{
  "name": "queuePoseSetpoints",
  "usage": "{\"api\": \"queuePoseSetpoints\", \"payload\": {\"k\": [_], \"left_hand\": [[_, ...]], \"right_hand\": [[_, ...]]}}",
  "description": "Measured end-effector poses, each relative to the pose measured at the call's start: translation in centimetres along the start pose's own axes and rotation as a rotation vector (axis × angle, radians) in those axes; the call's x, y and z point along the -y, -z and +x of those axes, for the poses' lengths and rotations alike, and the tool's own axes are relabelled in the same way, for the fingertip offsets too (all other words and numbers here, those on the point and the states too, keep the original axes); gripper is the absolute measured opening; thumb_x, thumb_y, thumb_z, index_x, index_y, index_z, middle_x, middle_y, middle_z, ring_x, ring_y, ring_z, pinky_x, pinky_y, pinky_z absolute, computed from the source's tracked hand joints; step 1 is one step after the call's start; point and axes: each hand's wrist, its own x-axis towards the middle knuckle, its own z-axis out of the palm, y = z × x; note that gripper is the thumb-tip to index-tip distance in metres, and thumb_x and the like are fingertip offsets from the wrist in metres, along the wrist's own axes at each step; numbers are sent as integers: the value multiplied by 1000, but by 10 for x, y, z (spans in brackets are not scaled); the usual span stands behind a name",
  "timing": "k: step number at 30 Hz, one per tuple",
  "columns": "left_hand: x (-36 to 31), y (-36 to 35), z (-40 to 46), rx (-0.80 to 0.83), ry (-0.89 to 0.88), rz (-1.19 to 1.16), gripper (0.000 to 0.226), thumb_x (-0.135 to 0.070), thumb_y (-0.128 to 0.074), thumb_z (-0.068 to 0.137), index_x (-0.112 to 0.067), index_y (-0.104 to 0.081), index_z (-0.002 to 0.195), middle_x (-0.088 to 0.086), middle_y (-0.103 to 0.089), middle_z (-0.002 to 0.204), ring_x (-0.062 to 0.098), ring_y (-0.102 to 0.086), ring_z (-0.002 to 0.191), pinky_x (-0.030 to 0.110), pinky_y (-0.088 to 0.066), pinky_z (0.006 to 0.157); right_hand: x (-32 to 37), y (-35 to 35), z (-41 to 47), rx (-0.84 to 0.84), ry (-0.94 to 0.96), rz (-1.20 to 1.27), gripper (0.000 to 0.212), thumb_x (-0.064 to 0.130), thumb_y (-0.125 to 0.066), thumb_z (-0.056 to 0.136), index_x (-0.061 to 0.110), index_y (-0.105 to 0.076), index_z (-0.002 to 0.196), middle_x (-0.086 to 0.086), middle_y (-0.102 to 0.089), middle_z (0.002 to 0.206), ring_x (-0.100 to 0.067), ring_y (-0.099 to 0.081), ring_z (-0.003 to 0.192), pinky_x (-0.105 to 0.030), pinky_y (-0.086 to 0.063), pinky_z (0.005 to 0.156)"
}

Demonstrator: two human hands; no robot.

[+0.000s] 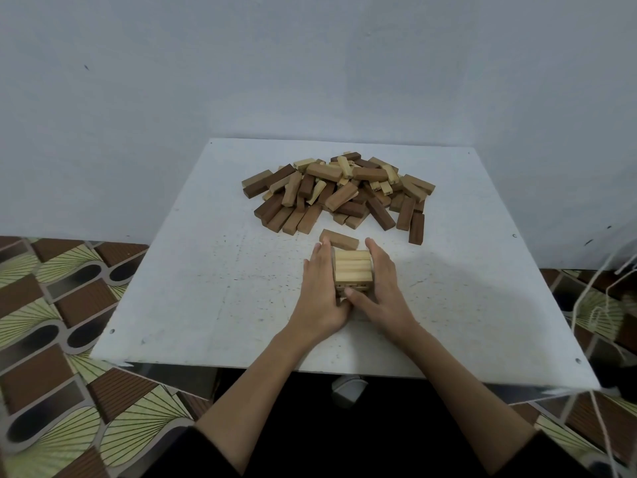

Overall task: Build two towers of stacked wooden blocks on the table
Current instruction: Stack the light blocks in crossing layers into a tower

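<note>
My left hand (322,288) and right hand (381,284) press flat-fingered against the stack's (352,270) sides, squaring its layers. The pile (339,191) waits behind on the surface (206,270); one block (339,239) lies near.

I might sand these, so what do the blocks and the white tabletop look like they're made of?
Pale and dark rectangular blocks in the pile: apparently unvarnished wood, matte with visible grain. Square white tabletop: a painted or laminated board, perhaps; matte, speckled, scuffed.

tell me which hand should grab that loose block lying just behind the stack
Left, probably. The loose block lies behind the stack, nearer its left side, and the left hand has fingertips almost touching its end. The right hand sits further off.
</note>
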Motion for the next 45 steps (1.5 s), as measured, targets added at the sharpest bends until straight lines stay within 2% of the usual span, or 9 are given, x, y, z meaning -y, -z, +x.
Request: {"api": "queuePoseSetpoints", "payload": {"k": [4,7,9,14,19,25,35,41,45], "left_hand": [[-1,1,-1,1,16,-21,94,-11,-65,80,-9,-3,150,11,-23,150,28,-18,140,49,-9,118],[1,1,0,13,12,2,83,-11,-64,77,-4,-16,145,16,-26,146,34,-23,136,52,-16,115],[1,2,0,27,15,20,84,-11,-63,79,-4,-14,147,15,-23,150,31,-20,139,50,-13,116],[-4,3,-4,51,31,14,89,-11,-61,86,-11,0,151,5,-1,159,-1,8,136,41,1,120],[-4,4,-2,54,40,4,92,-8,-63,81,-8,-2,151,9,-15,156,22,-10,143,49,-17,116],[-7,6,-4,58,42,7,90,-9,-61,84,-9,-1,151,6,-8,158,16,-4,145,45,-11,118],[-4,4,-4,60,50,-28,97,-12,-64,82,-16,4,151,3,-12,156,21,-12,144,49,-21,116],[4,3,-2,43,76,-39,85,-18,-61,74,-14,-17,147,8,-27,148,25,-25,138,50,-32,110],[1,3,-2,54,55,-23,87,-12,-62,77,-14,-13,149,7,-18,155,21,-14,143,46,-23,116]], "right_hand": [[-1,-1,1,14,-13,-1,101,67,-42,72,13,-6,150,-1,-13,155,-10,-10,139,-33,-15,113],[-2,-1,0,25,-22,3,100,66,-42,71,15,-5,150,0,-12,155,-10,-10,140,-34,-15,113],[-2,-1,0,36,-27,11,100,65,-43,71,16,-4,150,1,-11,155,-9,-9,140,-34,-15,114],[-2,-2,1,31,-9,17,99,63,-43,72,14,-5,149,0,-14,154,-11,-11,139,-33,-16,114],[-2,-2,1,55,-6,4,101,65,-41,71,16,-2,149,0,-12,154,-5,-8,137,-30,-14,112],[-1,-2,1,63,-8,-3,101,66,-41,71,16,-1,149,1,-10,155,-1,-6,136,-28,-12,112],[0,-1,0,78,-25,-5,95,56,-47,78,17,1,150,2,-7,156,-1,-5,136,-30,-13,112],[-1,-1,1,62,-30,-55,100,62,-41,72,15,3,150,-1,-6,157,-9,-3,141,-29,-8,113],[-1,0,1,74,-33,-100,91,42,-46,78,16,5,148,-2,-2,158,-11,-1,143,-30,-7,115]]}}
